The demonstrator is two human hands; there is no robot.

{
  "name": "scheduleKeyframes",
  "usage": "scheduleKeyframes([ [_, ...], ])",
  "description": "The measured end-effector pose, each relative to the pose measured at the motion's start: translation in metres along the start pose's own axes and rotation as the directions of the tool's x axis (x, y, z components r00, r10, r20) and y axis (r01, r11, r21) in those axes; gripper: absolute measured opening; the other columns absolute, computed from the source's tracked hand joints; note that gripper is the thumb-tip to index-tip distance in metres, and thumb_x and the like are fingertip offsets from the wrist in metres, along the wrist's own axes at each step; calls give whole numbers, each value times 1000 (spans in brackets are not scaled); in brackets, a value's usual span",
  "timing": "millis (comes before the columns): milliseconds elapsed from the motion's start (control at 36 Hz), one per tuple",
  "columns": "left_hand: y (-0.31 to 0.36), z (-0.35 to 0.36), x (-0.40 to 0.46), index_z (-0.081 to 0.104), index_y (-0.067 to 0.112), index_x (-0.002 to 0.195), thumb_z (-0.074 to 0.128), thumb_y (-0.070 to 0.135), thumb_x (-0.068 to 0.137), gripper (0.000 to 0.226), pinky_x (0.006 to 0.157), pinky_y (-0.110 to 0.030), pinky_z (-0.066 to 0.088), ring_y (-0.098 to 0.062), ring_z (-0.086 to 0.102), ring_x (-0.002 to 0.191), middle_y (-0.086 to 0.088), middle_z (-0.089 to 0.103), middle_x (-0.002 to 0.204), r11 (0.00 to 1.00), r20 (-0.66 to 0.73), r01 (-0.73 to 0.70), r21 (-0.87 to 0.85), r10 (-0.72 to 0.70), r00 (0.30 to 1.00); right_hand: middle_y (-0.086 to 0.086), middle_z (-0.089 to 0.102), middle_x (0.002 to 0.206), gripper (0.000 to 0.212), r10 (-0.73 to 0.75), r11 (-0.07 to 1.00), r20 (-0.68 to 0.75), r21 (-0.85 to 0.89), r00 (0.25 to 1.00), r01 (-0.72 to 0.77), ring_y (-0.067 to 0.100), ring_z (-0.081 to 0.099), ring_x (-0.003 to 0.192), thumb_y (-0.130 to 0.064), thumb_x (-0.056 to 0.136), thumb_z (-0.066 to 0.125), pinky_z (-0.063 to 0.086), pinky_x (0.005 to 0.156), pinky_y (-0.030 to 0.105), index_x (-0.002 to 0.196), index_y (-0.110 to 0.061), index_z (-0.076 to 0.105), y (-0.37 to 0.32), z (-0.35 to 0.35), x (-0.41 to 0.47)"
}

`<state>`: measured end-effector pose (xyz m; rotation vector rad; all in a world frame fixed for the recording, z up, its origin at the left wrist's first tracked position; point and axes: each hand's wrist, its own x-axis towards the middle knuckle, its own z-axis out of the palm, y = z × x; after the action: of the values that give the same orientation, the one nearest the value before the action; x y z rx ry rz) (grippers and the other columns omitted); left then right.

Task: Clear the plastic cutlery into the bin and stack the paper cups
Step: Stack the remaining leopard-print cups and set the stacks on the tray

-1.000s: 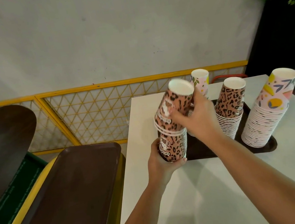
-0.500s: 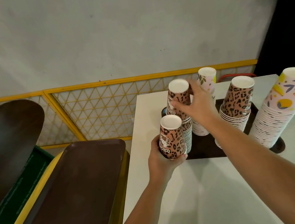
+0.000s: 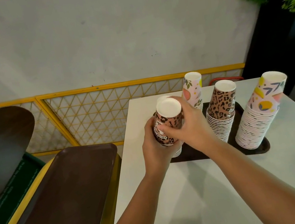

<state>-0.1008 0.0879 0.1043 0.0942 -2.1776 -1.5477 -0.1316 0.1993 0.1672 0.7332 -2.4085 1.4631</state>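
In the head view, an upturned leopard-print cup is held over the leftmost stack on a dark tray at the far side of the white worktop. The grip of the left hand is curled round the cup's near side; the grip of the right hand is wrapped round it from the right. Three taller cup stacks are seen further right on the tray. A brown tray lies to the left, beside the worktop.
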Motion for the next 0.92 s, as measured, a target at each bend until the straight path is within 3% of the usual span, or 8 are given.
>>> scheduleKeyframes([
  [111,13,-2,11,35,20,141,84,20,68,87,98,-14,45,7,48,122,18,49,133,995,41,-89,-52,91,995,-11,56,108,65,-2,1000,-112,9,994,3,5,53,106,-39,70,76,43,82,13,125,-21,47,-7,-11,16],
  [222,24,-4,24,23,21,148,64,48,77,87,112,-38,37,-9,38,137,2,38,150,982,13,-78,-170,81,997,-13,57,105,64,-9,997,-233,77,972,28,-3,53,97,-36,71,77,43,77,2,125,-18,47,-14,-22,42],
  [333,36,2,40,23,26,148,45,53,88,69,113,-26,30,-6,29,141,5,33,153,978,-73,12,-209,-28,997,-13,57,103,62,-14,998,-311,55,950,33,-5,51,93,-38,72,76,38,73,-3,122,-16,48,-9,-22,66],
  [417,34,9,52,18,25,151,34,40,101,54,96,-4,28,-6,27,141,5,28,155,982,-68,68,-179,-81,994,-3,60,113,65,16,1000,-272,1,962,-17,10,55,104,-40,72,76,42,82,11,125,-16,46,5,-13,78],
  [472,31,15,55,18,25,151,30,40,100,54,91,-1,27,0,26,137,6,26,156,977,-63,100,-189,-113,992,1,60,116,68,34,995,-217,-80,976,-52,17,54,110,-43,72,75,41,86,23,126,-15,45,15,-6,80],
  [611,17,29,54,21,26,150,24,55,90,67,112,-27,26,-11,27,142,4,28,156,964,-61,181,-194,-196,979,3,57,122,70,125,981,-37,-144,991,-130,19,50,115,-44,74,73,36,80,22,129,-15,42,50,13,72],
  [778,0,41,42,17,31,150,19,64,80,78,119,-41,19,-12,19,145,8,20,158,938,-37,295,-182,-306,951,2,53,126,71,117,981,-23,-151,993,-119,16,44,117,-42,75,72,25,77,10,131,-13,40,68,23,65],
  [917,-4,42,36,16,29,150,20,60,83,74,115,-29,23,-9,22,143,8,23,157,936,0,308,-169,-313,950,4,50,130,76,126,986,5,-111,992,-125,17,45,120,-38,73,75,26,88,9,134,-12,38,70,25,63],
])
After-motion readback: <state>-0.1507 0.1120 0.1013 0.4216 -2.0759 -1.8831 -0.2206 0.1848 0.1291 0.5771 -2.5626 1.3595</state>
